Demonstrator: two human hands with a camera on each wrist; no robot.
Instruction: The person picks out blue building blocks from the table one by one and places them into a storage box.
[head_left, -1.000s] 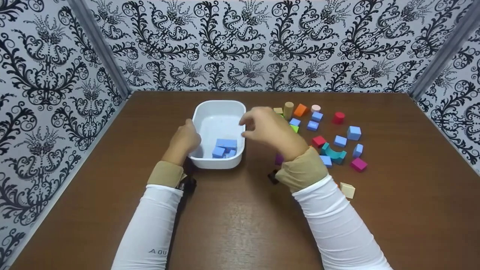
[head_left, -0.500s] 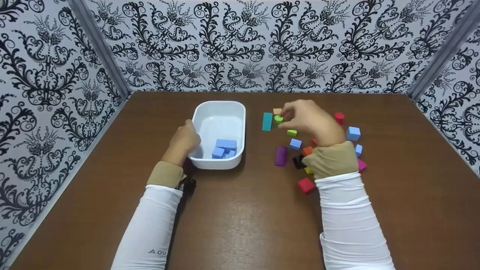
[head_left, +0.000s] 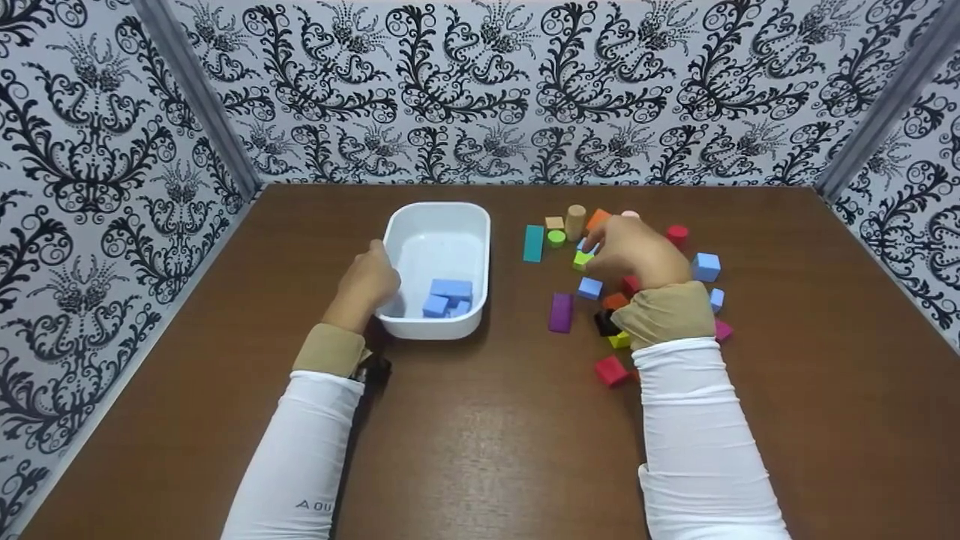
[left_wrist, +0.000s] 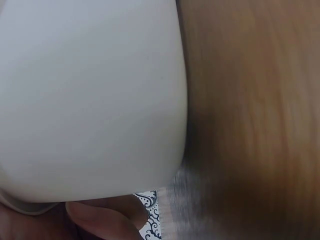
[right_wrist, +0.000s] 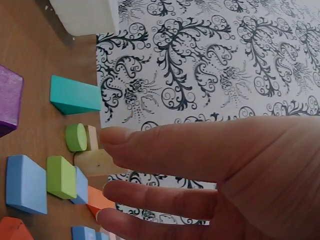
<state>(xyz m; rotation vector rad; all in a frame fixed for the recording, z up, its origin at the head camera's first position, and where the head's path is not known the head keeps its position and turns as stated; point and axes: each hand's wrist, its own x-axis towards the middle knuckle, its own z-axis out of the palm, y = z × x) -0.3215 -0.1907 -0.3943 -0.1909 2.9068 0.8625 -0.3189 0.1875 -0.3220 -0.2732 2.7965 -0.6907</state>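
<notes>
My left hand grips the left side of a white plastic tub; in the left wrist view its fingers curl at the rim. Inside the tub, several blue blocks lie near the front end. Over the scattered toy blocks is my right hand, holding nothing. Its thumb and fingers stand apart in the right wrist view, pointing toward the blocks. Closest to its fingertips are a lime green block and a small blue block, partly hidden in the head view. Another blue block lies just nearer.
Left of the hand lie a teal block, a green cylinder and a purple block. A wooden cylinder stands behind. Red blocks and further blue cubes surround the right forearm. Patterned walls border the table.
My right hand has moved right, from the tub's right rim to above the blocks, then slightly lower among them. The left hand and the tub have stayed in place.
</notes>
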